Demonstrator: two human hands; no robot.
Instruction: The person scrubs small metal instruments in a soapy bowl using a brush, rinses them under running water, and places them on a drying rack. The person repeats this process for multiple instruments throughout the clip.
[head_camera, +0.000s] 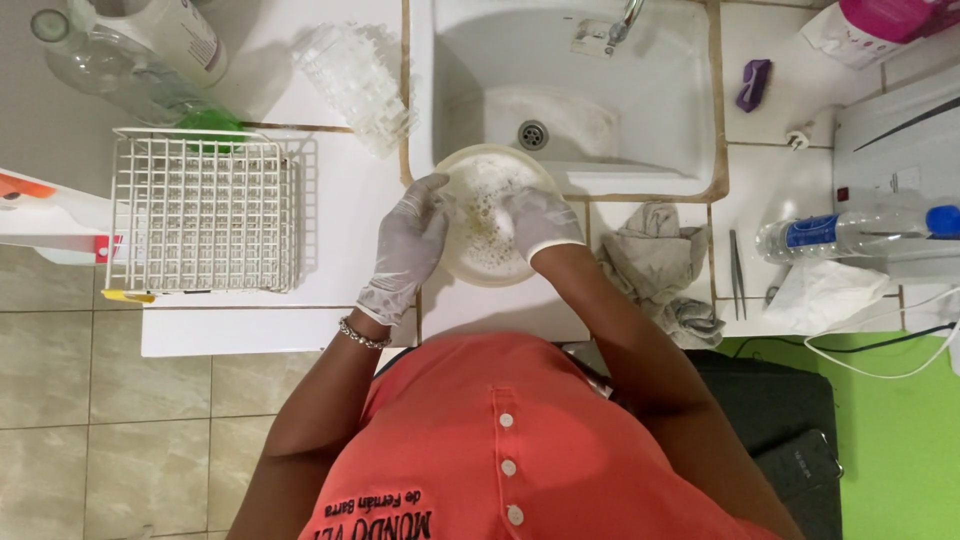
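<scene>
**Gloved hands on a round dish at the sink edge**

At the front edge of the sink (700, 150), both hands meet on a round pale dish (480, 225) speckled with small brown spots. The left hand (408, 245), in a thin white glove, is closed around the left rim of the dish, with a beaded bracelet (362, 334) on the wrist. The right hand (540, 222), also gloved, lies on the inner face of the dish with the fingers pressed flat; whether it grips the rim, I cannot tell. The dish is tilted and partly above the counter, partly above the basin.

Just to the right of the right arm lies a crumpled grey cloth (655, 260), and further right are metal tweezers (736, 272), a clear plastic bottle with a blue cap (850, 232) lying on its side, and a white tissue (825, 295). A small purple object (753, 84) sits near the sink corner. To the left stands a white wire rack (205, 212), with a clear plastic tray (355, 85) and a green-bottomed bottle (130, 80) behind it.

The counter (340, 210) is white tile with brown grout; the floor (100, 400) is beige tile.
</scene>
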